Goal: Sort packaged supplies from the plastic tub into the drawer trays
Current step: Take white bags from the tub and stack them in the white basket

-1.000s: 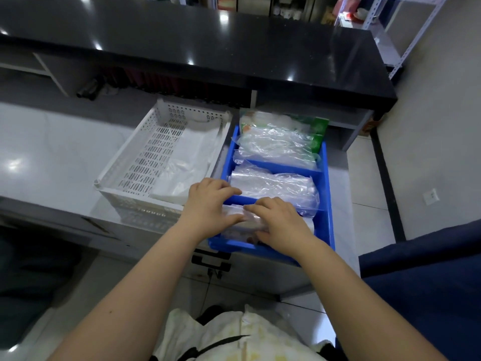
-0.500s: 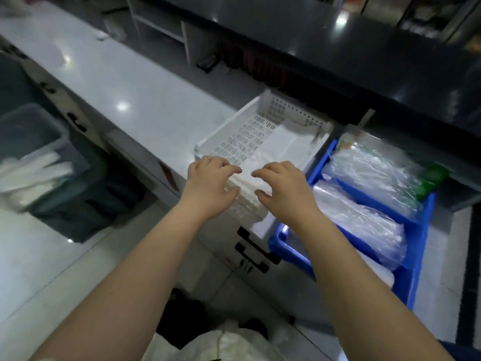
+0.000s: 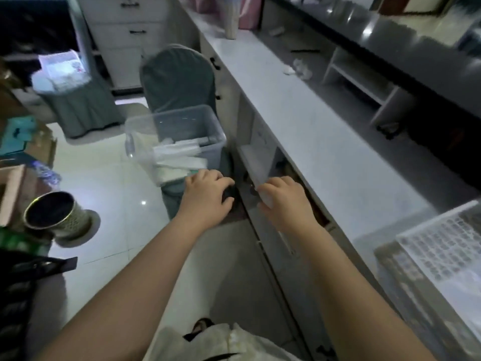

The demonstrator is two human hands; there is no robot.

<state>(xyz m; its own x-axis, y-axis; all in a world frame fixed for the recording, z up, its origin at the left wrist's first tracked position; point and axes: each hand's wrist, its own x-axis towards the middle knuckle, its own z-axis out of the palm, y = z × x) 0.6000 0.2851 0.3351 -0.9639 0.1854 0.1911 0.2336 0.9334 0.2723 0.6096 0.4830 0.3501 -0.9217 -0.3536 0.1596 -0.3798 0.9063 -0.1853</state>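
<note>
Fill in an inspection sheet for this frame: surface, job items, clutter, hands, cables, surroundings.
Surface: pale counter, mostly bare; small white scraps near its far end.
Job's things: clear plastic tub on the floor, holding white packets; white perforated tray at the right edge.
Clutter: metal tin and cardboard box on the left floor.
Hands: left hand and right hand both empty, fingers curled, no grip on anything.
Cables: nothing seen.
Surroundings: covered chair, white drawer unit, dark upper ledge.

Open floor (image 3: 109,188) left of plastic tub (image 3: 182,131)
</note>
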